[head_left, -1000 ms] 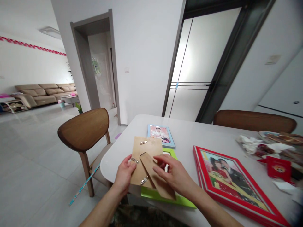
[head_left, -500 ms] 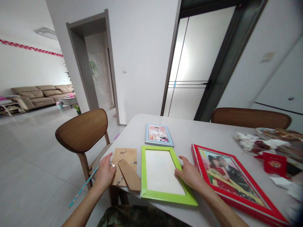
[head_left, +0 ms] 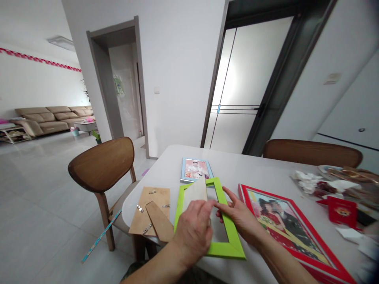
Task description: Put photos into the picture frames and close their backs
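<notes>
The light-green picture frame [head_left: 226, 221] lies on the table in front of me, with part of its opening uncovered. My right hand [head_left: 238, 209] grips its right side, thumb on top and fingers curling under. A white sheet [head_left: 195, 191] stands tilted up out of the frame's left half. My left hand [head_left: 195, 227] closes on that sheet's right edge and hides its lower part. Left of the frame lies a brown backing board [head_left: 137, 221] with metal clips and a stand leg [head_left: 160, 221].
A light-blue framed photo [head_left: 197, 169] lies behind the green frame. To the right is a large red framed photo [head_left: 296, 228]. Crumpled tissues [head_left: 308, 177] and a red packet [head_left: 342, 212] lie farther right. A wooden chair [head_left: 102, 163] stands at the table's left.
My left hand has moved right from the backing board to the green frame. The white sheet has been lifted and tilted, uncovering the opening. My right hand has stayed on the frame's right side.
</notes>
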Demonstrator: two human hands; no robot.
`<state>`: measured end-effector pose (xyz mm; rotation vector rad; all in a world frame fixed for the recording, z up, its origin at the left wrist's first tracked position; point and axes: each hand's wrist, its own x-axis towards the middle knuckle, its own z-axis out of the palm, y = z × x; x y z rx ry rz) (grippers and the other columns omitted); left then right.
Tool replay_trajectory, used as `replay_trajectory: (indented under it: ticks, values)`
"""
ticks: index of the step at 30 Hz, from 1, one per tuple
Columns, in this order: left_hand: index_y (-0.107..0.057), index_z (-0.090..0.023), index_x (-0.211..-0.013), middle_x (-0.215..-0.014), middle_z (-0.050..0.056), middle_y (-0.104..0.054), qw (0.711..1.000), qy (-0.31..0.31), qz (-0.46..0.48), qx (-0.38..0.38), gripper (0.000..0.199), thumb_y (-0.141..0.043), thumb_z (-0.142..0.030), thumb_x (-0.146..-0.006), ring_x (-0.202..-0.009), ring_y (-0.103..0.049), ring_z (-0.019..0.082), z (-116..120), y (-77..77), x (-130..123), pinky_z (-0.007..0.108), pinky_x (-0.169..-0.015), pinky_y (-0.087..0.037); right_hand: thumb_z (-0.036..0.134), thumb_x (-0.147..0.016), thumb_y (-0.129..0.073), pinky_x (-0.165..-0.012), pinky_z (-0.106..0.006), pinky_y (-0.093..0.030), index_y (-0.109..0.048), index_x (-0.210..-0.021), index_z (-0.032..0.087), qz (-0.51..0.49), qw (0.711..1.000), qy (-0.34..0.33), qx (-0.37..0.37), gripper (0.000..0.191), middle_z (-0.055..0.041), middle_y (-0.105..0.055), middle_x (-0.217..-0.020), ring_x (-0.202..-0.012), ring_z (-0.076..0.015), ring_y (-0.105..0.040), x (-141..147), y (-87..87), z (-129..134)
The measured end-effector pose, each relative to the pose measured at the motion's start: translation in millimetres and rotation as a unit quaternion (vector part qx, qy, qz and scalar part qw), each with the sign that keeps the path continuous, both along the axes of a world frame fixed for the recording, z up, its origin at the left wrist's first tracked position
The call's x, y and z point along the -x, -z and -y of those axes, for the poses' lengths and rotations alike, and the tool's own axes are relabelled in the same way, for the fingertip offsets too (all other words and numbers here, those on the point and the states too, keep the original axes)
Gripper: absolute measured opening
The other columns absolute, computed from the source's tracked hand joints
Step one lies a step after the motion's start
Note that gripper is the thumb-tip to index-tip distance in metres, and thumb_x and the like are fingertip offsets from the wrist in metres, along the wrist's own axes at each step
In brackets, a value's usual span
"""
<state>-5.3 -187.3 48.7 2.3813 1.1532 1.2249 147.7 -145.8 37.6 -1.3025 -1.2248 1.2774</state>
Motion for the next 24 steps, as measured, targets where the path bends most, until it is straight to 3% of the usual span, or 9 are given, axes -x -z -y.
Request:
replay_trajectory:
  ticks: [3,5,7,12,16,18,20,24]
  values:
    - [-0.037,-0.019,-0.115,-0.092,0.005,-0.050,0.988,-0.128,0.087,0.006,0.048,-0.039,-0.005,-0.069,-0.083,-0.049,0.017,-10,5.5,35,0.031,-0.076,-0.043,0.027,-0.069,-0.050,-0.047,-0.023,-0.039,-0.024,-0.127,0.015,0.192,0.981,0.019,-0.002,0.065,0.0022,-0.054,-0.060,-0.051,-0.0133,-0.053,-13,23.2,-12]
    - [-0.039,-0.017,-0.111,-0.085,0.003,-0.049,0.968,-0.215,0.123,0.033,0.045,-0.042,-0.008,-0.067,-0.077,-0.050,0.016,-14,18.0,63,0.031,-0.073,-0.043,0.025,-0.069,-0.046,-0.052,-0.024,-0.039,-0.032,-0.124,0.009,0.339,0.940,0.042,-0.021,0.058,-0.0018,-0.057,-0.065,-0.057,-0.0154,-0.055,-19,38.5,-17]
    - [-0.039,-0.015,-0.110,-0.080,0.001,-0.049,0.954,-0.262,0.125,0.072,0.045,-0.045,-0.012,-0.066,-0.075,-0.050,0.017,-16,35.3,88,0.032,-0.073,-0.043,0.025,-0.070,-0.044,-0.059,-0.027,-0.040,-0.037,-0.121,0.006,0.441,0.895,0.052,-0.050,0.055,-0.0071,-0.060,-0.073,-0.066,-0.0185,-0.056,-20,49.6,-20]
    - [-0.035,-0.012,-0.113,-0.070,-0.002,-0.047,0.939,-0.294,0.092,0.153,0.047,-0.046,-0.018,-0.068,-0.063,-0.052,0.015,-11,73.1,118,0.030,-0.064,-0.044,0.023,-0.071,-0.042,-0.075,-0.032,-0.040,-0.043,-0.115,0.001,0.530,0.841,0.034,-0.108,0.050,-0.0177,-0.058,-0.098,-0.086,-0.0237,-0.055,-18,58.6,-20]
    - [-0.039,-0.014,-0.111,-0.077,0.001,-0.052,0.955,-0.261,0.027,0.141,0.043,-0.043,-0.014,-0.068,-0.072,-0.054,0.017,-11,78.3,123,0.033,-0.069,-0.045,0.024,-0.071,-0.044,-0.080,-0.034,-0.038,-0.047,-0.111,0.002,0.547,0.823,0.037,-0.145,0.046,-0.0175,-0.057,-0.097,-0.089,-0.0246,-0.053,-17,55.2,-17]
    - [-0.043,-0.015,-0.107,-0.089,0.005,-0.053,0.960,-0.248,0.014,0.128,0.041,-0.044,-0.013,-0.067,-0.084,-0.053,0.019,-10,75.0,121,0.036,-0.078,-0.043,0.027,-0.071,-0.044,-0.083,-0.035,-0.036,-0.050,-0.109,0.005,0.521,0.831,0.048,-0.191,0.044,-0.0164,-0.055,-0.099,-0.092,-0.0248,-0.050,-10,50.4,-14]
    - [-0.045,-0.016,-0.106,-0.101,0.008,-0.051,0.967,-0.229,0.007,0.113,0.041,-0.045,-0.013,-0.065,-0.097,-0.048,0.022,-8,70.4,115,0.040,-0.086,-0.038,0.028,-0.071,-0.044,-0.081,-0.034,-0.038,-0.049,-0.109,0.008,0.450,0.866,0.039,-0.214,0.043,-0.0136,-0.055,-0.099,-0.087,-0.0216,-0.052,5,46.5,-13]
    - [-0.042,-0.017,-0.113,-0.119,0.010,-0.043,0.987,-0.128,-0.041,0.089,0.051,-0.048,-0.014,-0.063,-0.113,-0.036,0.023,3,64.4,93,0.043,-0.097,-0.028,0.026,-0.068,-0.046,-0.056,-0.026,-0.043,-0.039,-0.118,0.015,0.238,0.964,-0.032,-0.111,0.052,-0.0028,-0.058,-0.078,-0.055,-0.0123,-0.053,52,50.7,-15]
